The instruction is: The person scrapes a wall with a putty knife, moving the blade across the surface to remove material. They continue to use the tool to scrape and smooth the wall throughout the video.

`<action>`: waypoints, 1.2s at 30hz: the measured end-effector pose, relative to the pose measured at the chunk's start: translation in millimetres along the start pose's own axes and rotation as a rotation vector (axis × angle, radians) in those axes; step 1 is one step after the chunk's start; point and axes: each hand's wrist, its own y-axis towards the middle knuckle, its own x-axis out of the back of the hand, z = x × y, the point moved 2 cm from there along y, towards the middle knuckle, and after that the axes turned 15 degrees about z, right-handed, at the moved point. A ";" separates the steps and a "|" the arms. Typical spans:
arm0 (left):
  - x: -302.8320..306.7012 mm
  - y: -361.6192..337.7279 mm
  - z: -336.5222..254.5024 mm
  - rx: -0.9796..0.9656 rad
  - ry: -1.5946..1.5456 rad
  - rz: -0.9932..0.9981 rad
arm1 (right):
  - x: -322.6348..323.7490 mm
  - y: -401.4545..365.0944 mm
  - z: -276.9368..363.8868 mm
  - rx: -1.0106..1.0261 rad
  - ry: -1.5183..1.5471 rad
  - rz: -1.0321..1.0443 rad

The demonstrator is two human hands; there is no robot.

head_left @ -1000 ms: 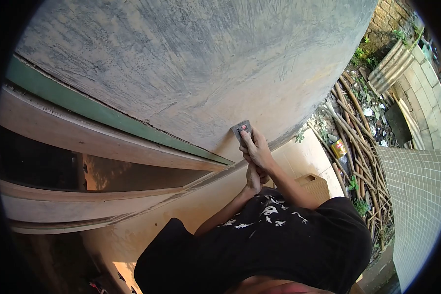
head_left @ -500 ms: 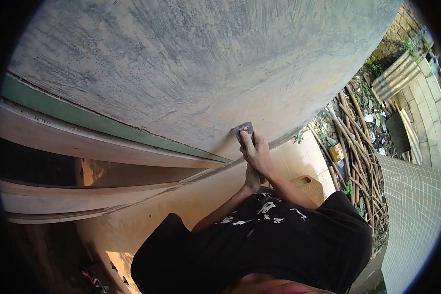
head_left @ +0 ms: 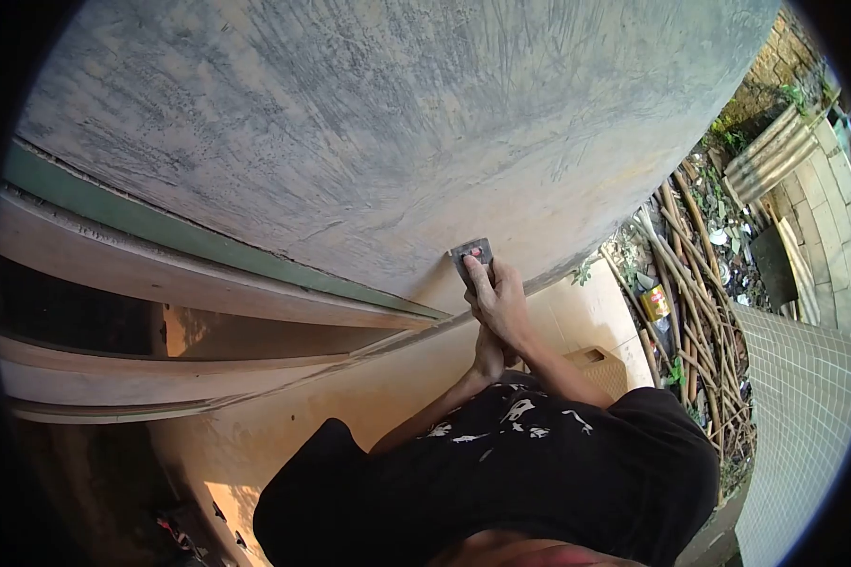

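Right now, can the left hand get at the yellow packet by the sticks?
Probably not: the left hand sits against the right hand, which holds the grey block, and the packet looks well off to the right, beyond the right forearm.

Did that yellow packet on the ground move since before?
No, the yellow packet hasn't moved. It lies in the same spot against the pile of sticks; only the whole view has shifted a little.
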 end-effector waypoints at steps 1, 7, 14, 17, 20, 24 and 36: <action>0.8 3.7 -3.9 -0.001 0.001 -0.001 | -3.0 2.3 7.8 0.071 -0.029 0.027; 5.2 7.0 4.5 -0.076 -0.095 -0.008 | -1.0 6.3 -2.4 0.121 -0.099 -0.001; 4.7 -2.9 18.0 0.093 -0.188 0.104 | 5.6 0.6 -0.4 0.079 -0.137 0.060; 3.1 -0.7 14.4 0.038 -0.158 -0.002 | 2.8 -0.3 3.4 0.052 -0.106 0.082; 0.9 -3.0 5.8 0.040 -0.111 -0.086 | -0.1 -0.6 -4.9 0.079 -0.067 0.068; -9.7 -0.1 5.0 0.071 -0.174 -0.054 | 2.9 3.5 0.8 0.085 -0.100 0.060; 18.1 -6.9 1.6 -0.145 0.006 -0.133 | -13.0 -2.5 12.2 0.199 -0.179 0.093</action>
